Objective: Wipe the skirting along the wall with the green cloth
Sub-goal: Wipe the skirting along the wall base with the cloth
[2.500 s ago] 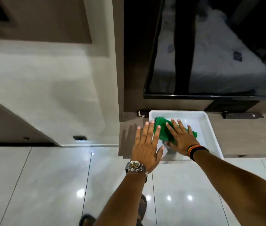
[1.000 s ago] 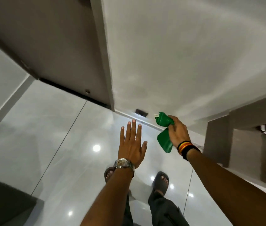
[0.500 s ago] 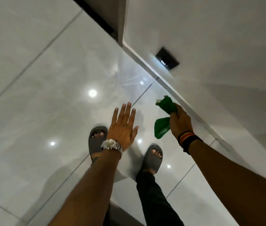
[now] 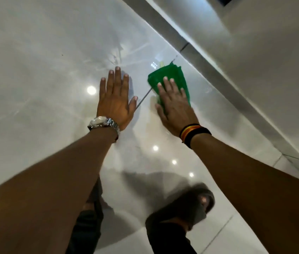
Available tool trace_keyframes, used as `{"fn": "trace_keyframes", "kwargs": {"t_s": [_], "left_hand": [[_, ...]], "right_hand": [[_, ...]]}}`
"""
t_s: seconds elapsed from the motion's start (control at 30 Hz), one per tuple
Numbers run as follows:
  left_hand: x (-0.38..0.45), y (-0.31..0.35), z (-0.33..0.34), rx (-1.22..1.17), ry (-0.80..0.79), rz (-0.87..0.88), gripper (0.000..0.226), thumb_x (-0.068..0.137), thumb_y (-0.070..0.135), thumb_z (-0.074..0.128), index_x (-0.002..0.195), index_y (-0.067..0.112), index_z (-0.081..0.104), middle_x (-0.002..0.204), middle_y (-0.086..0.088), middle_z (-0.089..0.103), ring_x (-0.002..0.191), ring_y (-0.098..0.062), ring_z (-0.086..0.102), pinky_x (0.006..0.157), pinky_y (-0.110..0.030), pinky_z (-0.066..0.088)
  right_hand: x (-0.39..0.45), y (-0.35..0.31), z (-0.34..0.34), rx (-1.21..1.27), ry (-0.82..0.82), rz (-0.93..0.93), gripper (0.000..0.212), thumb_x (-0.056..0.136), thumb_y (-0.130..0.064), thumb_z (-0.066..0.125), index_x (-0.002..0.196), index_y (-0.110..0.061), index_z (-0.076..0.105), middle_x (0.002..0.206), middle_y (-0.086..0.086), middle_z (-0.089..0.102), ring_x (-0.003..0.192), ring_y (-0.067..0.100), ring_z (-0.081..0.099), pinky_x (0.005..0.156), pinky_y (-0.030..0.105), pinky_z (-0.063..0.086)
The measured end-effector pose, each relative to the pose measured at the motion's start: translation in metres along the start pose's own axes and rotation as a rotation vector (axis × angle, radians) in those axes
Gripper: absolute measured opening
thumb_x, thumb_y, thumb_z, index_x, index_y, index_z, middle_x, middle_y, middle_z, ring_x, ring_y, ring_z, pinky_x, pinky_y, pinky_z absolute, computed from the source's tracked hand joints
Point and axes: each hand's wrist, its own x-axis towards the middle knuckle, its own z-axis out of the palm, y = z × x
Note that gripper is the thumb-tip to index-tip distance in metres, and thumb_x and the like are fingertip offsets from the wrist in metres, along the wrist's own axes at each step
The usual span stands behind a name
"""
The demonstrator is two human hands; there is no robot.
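The green cloth (image 4: 172, 77) is spread flat under my right hand (image 4: 174, 105), whose fingers lie stretched over it above the glossy floor. It lies left of the pale skirting (image 4: 216, 77), which runs diagonally from top centre to the lower right along the wall; a strip of floor shows between them. My left hand (image 4: 114, 99), with a metal watch on the wrist, is held flat and open beside it, holding nothing.
Shiny white floor tiles (image 4: 44, 79) fill the left and middle, with light reflections. My foot in a grey sandal (image 4: 191, 208) and dark trouser legs are below the arms. The white wall (image 4: 273, 52) rises at the right, with a dark vent at the top edge.
The view has swung down to the floor by the wall. My right hand went from clutching the bunched cloth in the air to pressing it flat low near the skirting.
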Motion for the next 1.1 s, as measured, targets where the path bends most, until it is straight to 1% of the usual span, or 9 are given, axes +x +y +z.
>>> {"fn": "trace_keyframes", "kwargs": {"t_s": [0.07,0.13,0.27,0.5,0.67,0.77,0.87,0.97,1.1], "left_hand": [[0.014,-0.006,0.013,-0.001,0.029,0.007,0.078,0.108,0.048,0.028,0.172,0.006,0.017,0.18,-0.022,0.003,0.168,-0.039,0.003,0.135,-0.053,-0.001],[0.03,-0.005,0.022,0.002,0.083,0.017,0.077,0.109,0.046,0.031,0.172,0.005,0.015,0.18,-0.023,0.003,0.168,-0.039,0.002,0.136,-0.054,0.0],[0.065,0.003,0.036,0.021,0.231,-0.123,0.075,0.112,0.042,0.034,0.173,0.006,0.009,0.18,-0.022,0.003,0.168,-0.038,0.003,0.136,-0.06,0.003],[0.08,0.004,0.039,-0.006,0.289,-0.143,0.073,0.11,0.039,0.029,0.173,0.006,0.011,0.181,-0.019,0.006,0.169,-0.036,0.005,0.135,-0.061,0.005],[0.083,0.002,0.043,-0.038,0.369,-0.222,0.067,0.111,0.029,0.028,0.171,0.0,0.019,0.18,-0.02,0.015,0.168,-0.034,0.011,0.136,-0.057,0.007],[0.083,0.002,0.043,-0.015,0.363,-0.247,0.068,0.11,0.03,0.026,0.171,0.001,0.016,0.18,-0.02,0.013,0.168,-0.034,0.01,0.137,-0.055,0.006],[0.081,0.002,0.04,-0.024,0.351,-0.233,0.069,0.111,0.029,0.03,0.171,0.001,0.015,0.18,-0.019,0.011,0.169,-0.033,0.008,0.137,-0.054,0.004],[0.081,0.004,0.039,-0.049,0.341,-0.242,0.069,0.111,0.029,0.031,0.172,0.001,0.013,0.181,-0.019,0.009,0.169,-0.033,0.006,0.137,-0.053,0.002],[0.082,0.003,0.04,-0.039,0.334,-0.239,0.07,0.111,0.031,0.03,0.172,0.001,0.013,0.181,-0.019,0.009,0.169,-0.034,0.006,0.137,-0.055,0.003]], "right_hand": [[0.011,0.021,0.016,-0.108,0.08,-0.058,0.065,0.107,-0.038,0.032,0.163,-0.011,0.012,0.173,0.013,0.007,0.161,0.03,0.005,0.13,0.055,0.013],[0.026,0.042,0.026,-0.148,0.071,-0.118,0.068,0.108,-0.042,0.029,0.163,-0.009,0.009,0.173,0.014,0.005,0.161,0.03,0.004,0.13,0.055,0.012],[0.049,0.049,0.04,-0.159,0.12,-0.16,0.073,0.106,-0.044,0.035,0.163,-0.006,0.009,0.173,0.014,0.006,0.161,0.029,0.004,0.131,0.053,0.009],[0.082,0.022,0.03,-0.029,0.227,-0.184,0.08,0.082,-0.028,0.054,0.156,-0.003,0.033,0.168,0.018,0.026,0.159,0.033,0.017,0.13,0.056,0.011],[0.178,-0.021,0.003,0.017,0.262,-0.324,0.065,0.098,-0.035,0.047,0.154,-0.004,0.038,0.166,0.018,0.031,0.158,0.033,0.021,0.131,0.05,0.012],[0.207,-0.011,-0.01,-0.044,0.281,-0.43,0.057,0.107,-0.035,0.037,0.157,-0.008,0.035,0.167,0.014,0.031,0.158,0.031,0.022,0.131,0.044,0.009],[0.168,0.03,-0.007,-0.041,0.225,-0.329,0.057,0.109,-0.035,0.035,0.161,-0.013,0.026,0.17,0.009,0.025,0.16,0.026,0.016,0.132,0.04,0.003],[0.097,0.083,0.006,-0.028,0.175,-0.212,0.059,0.107,-0.034,0.037,0.16,-0.011,0.026,0.17,0.009,0.024,0.16,0.025,0.016,0.13,0.051,0.016],[0.098,0.08,0.007,-0.018,0.194,-0.182,0.057,0.105,-0.031,0.041,0.157,-0.007,0.032,0.168,0.012,0.027,0.159,0.025,0.019,0.13,0.047,0.016]]}}
